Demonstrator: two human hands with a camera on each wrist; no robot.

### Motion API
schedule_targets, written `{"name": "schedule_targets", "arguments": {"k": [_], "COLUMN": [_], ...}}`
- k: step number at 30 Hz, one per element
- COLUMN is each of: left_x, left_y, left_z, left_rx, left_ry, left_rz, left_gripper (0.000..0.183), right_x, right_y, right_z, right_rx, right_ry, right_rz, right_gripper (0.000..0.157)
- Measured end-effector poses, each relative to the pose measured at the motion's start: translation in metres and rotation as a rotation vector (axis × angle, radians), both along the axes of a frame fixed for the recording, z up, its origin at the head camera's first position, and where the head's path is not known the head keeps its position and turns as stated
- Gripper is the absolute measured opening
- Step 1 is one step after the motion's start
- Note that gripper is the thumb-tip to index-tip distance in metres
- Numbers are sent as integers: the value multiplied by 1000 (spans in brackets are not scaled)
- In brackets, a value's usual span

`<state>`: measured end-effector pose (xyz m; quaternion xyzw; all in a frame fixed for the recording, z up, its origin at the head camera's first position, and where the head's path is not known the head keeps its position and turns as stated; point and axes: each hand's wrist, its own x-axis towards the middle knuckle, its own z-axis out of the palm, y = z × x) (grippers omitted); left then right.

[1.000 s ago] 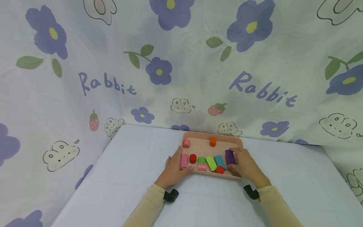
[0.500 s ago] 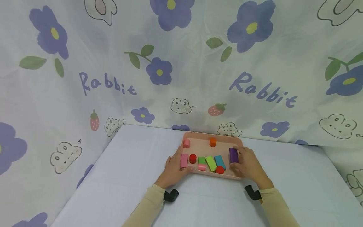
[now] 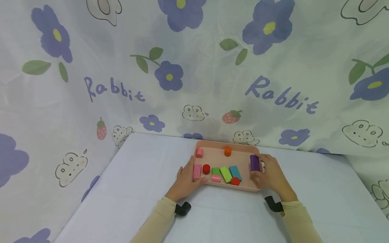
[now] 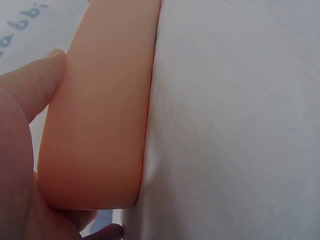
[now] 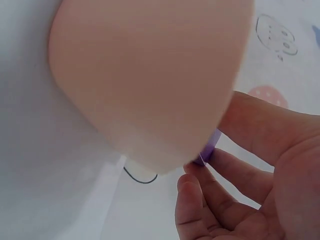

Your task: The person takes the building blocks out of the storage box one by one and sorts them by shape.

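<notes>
Purple block [image 3: 255, 163], long and smooth, sits pinched between the thumb and fingers of the right hand [image 3: 273, 173], at the right end of a tray [image 3: 228, 144]. Whether it touches the tray's floor or wall, I cannot tell. The left hand [image 3: 185, 179] is spread, fingers straight along the left wall and thumb along the near edge, bracing that corner.

Trouble could come from the grip: only fingertips hold the block, so its slick-looking sides might slip and let it tip. The right hand, so close to the end wall, might also knock the tray and slide it over the cloth [image 3: 152, 162] if the left hand's bracing is too light. A sideways swing could bump the blue block [image 3: 235, 172] or red disc [image 3: 235, 181], both left of the right hand.

The tray looks like matte peach plastic with rounded corners. Just beside the left hand lie a flat pink block [image 3: 197, 171] and a round red cylinder [image 3: 206, 168]. The white cloth shows faint creases.
</notes>
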<state>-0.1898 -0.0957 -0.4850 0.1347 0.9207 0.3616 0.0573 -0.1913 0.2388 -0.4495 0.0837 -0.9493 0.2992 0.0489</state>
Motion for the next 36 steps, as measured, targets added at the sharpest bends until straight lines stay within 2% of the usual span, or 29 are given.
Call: {"name": "schedule_targets", "arguments": {"k": [9,18,24,36], "left_x": [0,-2,-2,0], "left_y": [-2,-2,-2,-3], "left_z": [-3,-5,-8,-9], "left_rx": [12,-4,-12,-14], "left_ry": [27,16,26,30], "left_rz": [-2,3,-1,-10], "left_gripper": [105,106,106,107], "right_x": [0,0,0,-2], "right_y": [10,21,26,37], "right_z": [2,4,-1,-14], "right_rx": [8,0,6,-1], "right_ry": [-17,61,98,90], "right_rz": [-44,-53,-63,-89], "right_gripper": [71,69,69,68]}}
